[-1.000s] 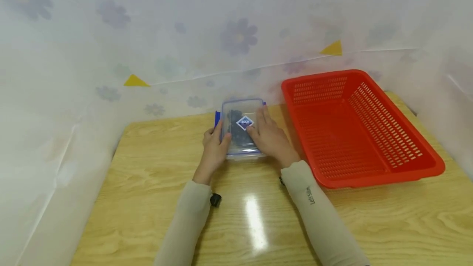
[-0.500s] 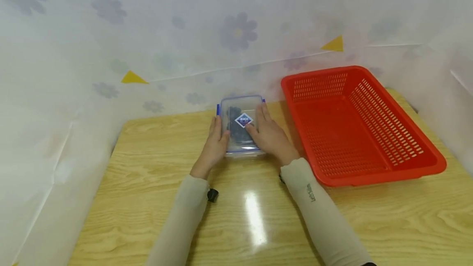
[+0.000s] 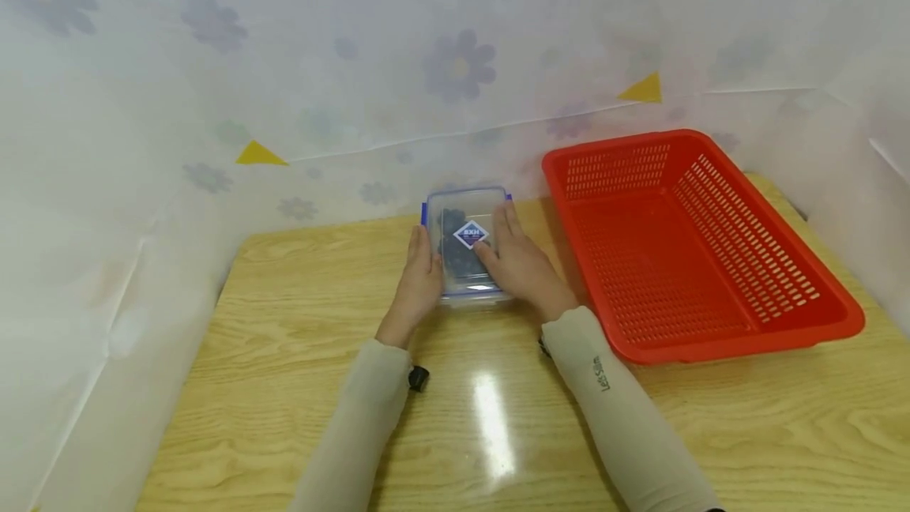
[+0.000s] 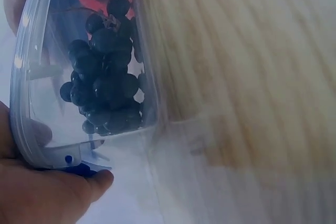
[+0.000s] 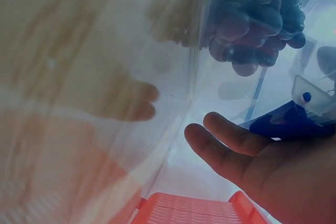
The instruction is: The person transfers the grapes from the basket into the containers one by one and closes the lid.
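A clear plastic food container (image 3: 458, 200) with a blue-edged lid stands on the table near the wall. Inside lies a bunch of dark grapes (image 4: 105, 72). A diamond-shaped label (image 3: 471, 235) sits on the lid. My left hand (image 3: 418, 283) lies along the container's left side, its fingers pressing near the blue latch (image 4: 81, 169) there. My right hand (image 3: 524, 263) rests at the right side, thumb on the lid beside the label. In the right wrist view its straight fingers (image 5: 231, 140) reach past the right blue latch (image 5: 289, 123).
A red plastic basket (image 3: 711, 346) with slotted walls stands to the right, close to my right forearm. The wood-grain table (image 3: 298, 338) meets a flower-patterned sheet (image 3: 355, 101) at the back. Two yellow triangles (image 3: 260, 154) are on the sheet.
The left latch stood out from the container and now lies closer to its side. My left fingers have straightened along that side. The right hand stays in place.
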`<state>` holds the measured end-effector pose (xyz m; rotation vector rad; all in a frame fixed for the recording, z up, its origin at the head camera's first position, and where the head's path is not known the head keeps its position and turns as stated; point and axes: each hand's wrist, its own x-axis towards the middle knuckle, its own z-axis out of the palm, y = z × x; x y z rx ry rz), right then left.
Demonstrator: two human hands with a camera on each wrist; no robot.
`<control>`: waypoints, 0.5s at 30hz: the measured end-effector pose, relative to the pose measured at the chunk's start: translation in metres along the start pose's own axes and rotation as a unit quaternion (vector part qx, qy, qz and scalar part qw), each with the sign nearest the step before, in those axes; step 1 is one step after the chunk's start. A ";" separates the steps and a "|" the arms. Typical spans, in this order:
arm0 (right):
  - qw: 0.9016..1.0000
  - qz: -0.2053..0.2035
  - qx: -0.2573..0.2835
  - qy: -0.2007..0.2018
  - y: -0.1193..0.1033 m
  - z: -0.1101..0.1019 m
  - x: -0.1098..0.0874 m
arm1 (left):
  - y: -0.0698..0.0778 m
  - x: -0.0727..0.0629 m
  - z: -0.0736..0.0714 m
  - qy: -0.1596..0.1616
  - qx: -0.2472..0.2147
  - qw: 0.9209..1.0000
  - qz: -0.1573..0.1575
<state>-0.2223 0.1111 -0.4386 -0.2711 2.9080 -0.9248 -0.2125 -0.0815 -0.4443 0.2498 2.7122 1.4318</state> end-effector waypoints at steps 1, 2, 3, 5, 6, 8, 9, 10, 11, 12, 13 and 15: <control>1.000 0.000 0.001 -0.001 0.000 0.000 0.000 | 0.001 0.000 0.001 0.001 0.004 1.000 0.000; 1.000 0.001 0.000 -0.002 0.000 -0.001 -0.001 | 0.002 0.000 0.002 0.002 0.008 1.000 0.001; 1.000 0.002 0.000 -0.003 0.001 -0.001 -0.001 | 0.003 0.000 0.003 0.004 0.010 1.000 0.002; 1.000 0.000 0.002 -0.001 0.003 -0.002 0.000 | 0.004 0.000 0.004 0.007 0.017 1.000 0.007; 1.000 -0.002 0.002 0.001 0.003 -0.002 0.000 | 0.004 0.000 0.005 0.007 0.018 1.000 0.010; 1.000 -0.001 0.001 0.010 0.005 -0.001 0.001 | 0.005 0.001 0.005 0.007 0.022 1.000 0.016; 1.000 -0.002 0.002 0.016 0.006 -0.001 0.002 | 0.005 0.002 0.006 0.005 0.024 1.000 0.018; 1.000 -0.001 0.001 0.022 0.006 -0.001 0.002 | 0.006 0.003 0.006 0.004 0.027 0.999 0.019; 1.000 0.000 0.001 0.031 0.006 -0.001 0.003 | 0.006 0.004 0.006 0.003 0.033 0.999 0.018; 0.999 0.002 0.001 0.042 0.006 -0.001 0.003 | 0.006 0.004 0.006 0.004 0.042 0.999 0.019; 0.999 0.003 -0.003 0.053 0.006 0.000 0.003 | 0.007 0.005 0.006 0.009 0.053 0.998 0.022; 0.997 0.001 -0.011 0.074 0.004 0.000 0.003 | 0.007 0.006 0.006 0.022 0.076 0.996 0.028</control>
